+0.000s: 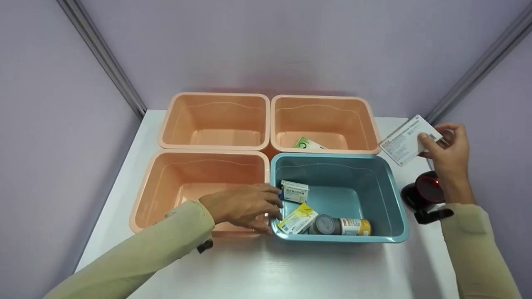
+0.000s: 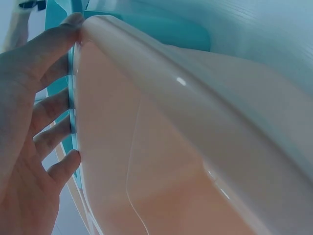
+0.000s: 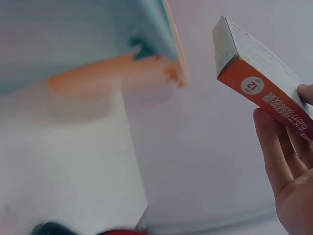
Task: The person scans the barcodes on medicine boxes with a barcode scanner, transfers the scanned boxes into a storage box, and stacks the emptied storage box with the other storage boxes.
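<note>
My right hand (image 1: 451, 151) pinches a white medicine box (image 1: 409, 141) between thumb and fingers, raised past the right side of the bins. In the right wrist view the box (image 3: 264, 73) shows an orange side with a circled 12. My left hand (image 1: 247, 205) rests with loosely extended fingers at the adjoining rims of the blue bin (image 1: 338, 239) and the front-left orange bin (image 1: 199, 153). In the left wrist view its fingertips (image 2: 72, 157) lie along that rim. Inside the blue bin are a white box (image 1: 295, 192), a yellow-and-white box (image 1: 298, 219) and a grey-capped bottle (image 1: 326, 224).
Behind stand two more orange bins, back-left (image 1: 216, 96) and back-right (image 1: 318, 98); the back-right one holds a green-and-white box (image 1: 308, 143). A dark device (image 1: 422, 191) with a red light sits right of the blue bin, near my right wrist. Walls enclose the white table (image 1: 266, 274).
</note>
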